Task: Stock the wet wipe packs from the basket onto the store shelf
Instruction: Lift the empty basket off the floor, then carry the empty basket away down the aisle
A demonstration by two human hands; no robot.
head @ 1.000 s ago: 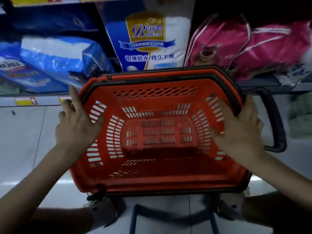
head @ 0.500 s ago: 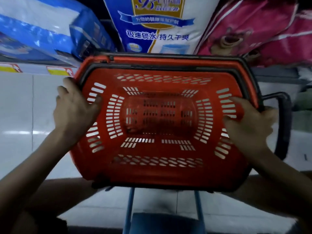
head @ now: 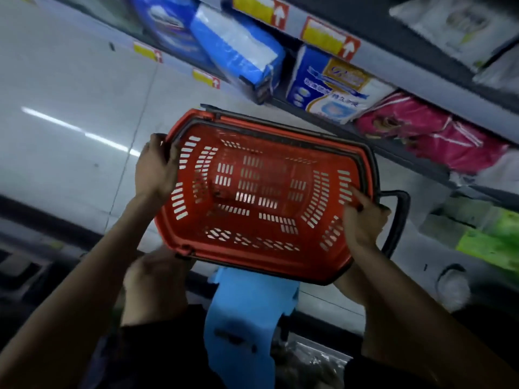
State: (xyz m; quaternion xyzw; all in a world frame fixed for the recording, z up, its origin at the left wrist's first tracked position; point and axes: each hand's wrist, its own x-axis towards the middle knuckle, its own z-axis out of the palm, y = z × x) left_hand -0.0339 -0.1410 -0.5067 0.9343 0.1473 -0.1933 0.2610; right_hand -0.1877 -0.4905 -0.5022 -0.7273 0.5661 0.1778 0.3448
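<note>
L hand [head: 156,171] grips the left end of the basket [head: 252,244], fingers curled round the rim. R hand [head: 363,220] clamps the right end: fingers lie on the slotted inner wall and the rest of the hand wraps behind the rim. It sits just beside the black side handle [head: 400,220], which sticks out to the right.

Basket is red w/ black rim bars, held off the floor and tipped so its open side faces the camera. Light shows thru the slots. Below it is a blue stool [head: 244,318], top part hidden by the basket's near edge.

Floor [head: 70,108] is pale grey tile, w/ a wide open stretch left of L hand. Top right is the shelf [head: 393,61], grey front rail w/ yellow price tags [head: 323,35]. Basket's far rim is near the lower shelf edge, apart from it.

On the shelf are blue packs [head: 238,51], a blue-white pack [head: 331,85] and pink packs [head: 435,136]. Lower right are green packs [head: 491,242], blurred. Can't tell which packs are wet wipes.
</note>
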